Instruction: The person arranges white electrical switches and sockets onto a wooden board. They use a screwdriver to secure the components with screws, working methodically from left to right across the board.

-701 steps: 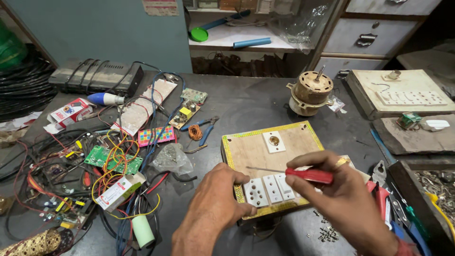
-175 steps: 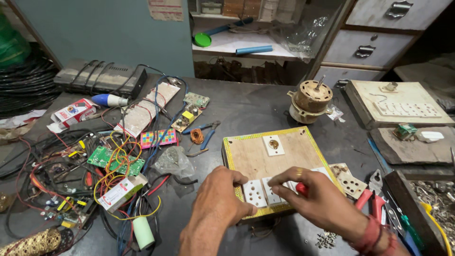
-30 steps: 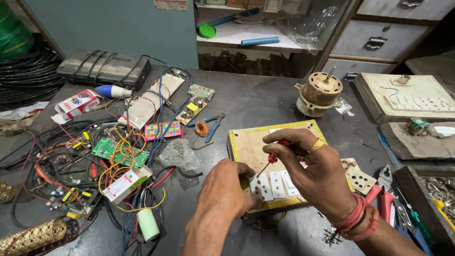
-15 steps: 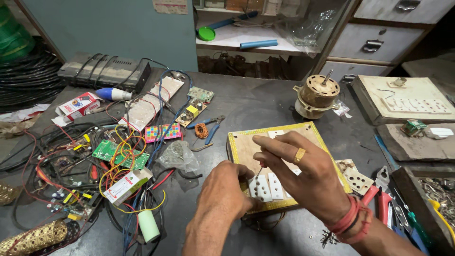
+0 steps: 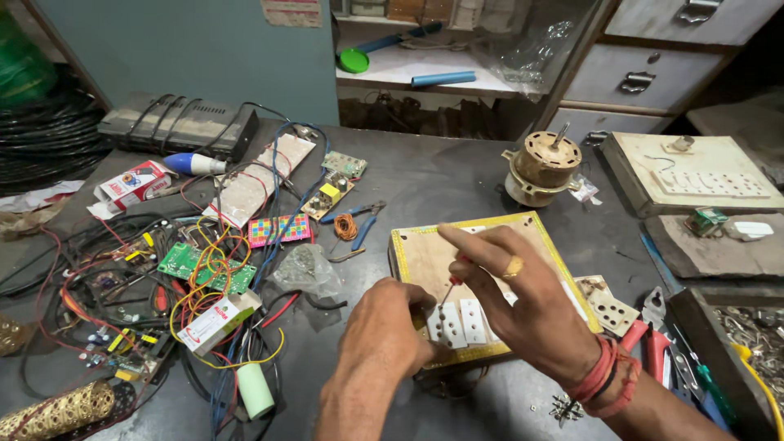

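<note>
The right hand (image 5: 523, 310) pinches a red screwdriver (image 5: 452, 287), tip down on the white sockets (image 5: 459, 321) at the near edge of the wooden board (image 5: 433, 253). The left hand (image 5: 384, 327), curled shut, steadies that edge. The sockets sit in place; fastening looks unfinished. Left lie tangled wires (image 5: 122, 278); farther right, a motor (image 5: 543, 167) on the grey workbench (image 5: 433, 175), drawers (image 5: 653, 73) beyond.

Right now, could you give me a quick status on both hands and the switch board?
Right hand grips red-handled screwdriver, tip down on white sockets. Left hand steadies wooden switch board at its near edge. Nothing blocking the board.
</note>
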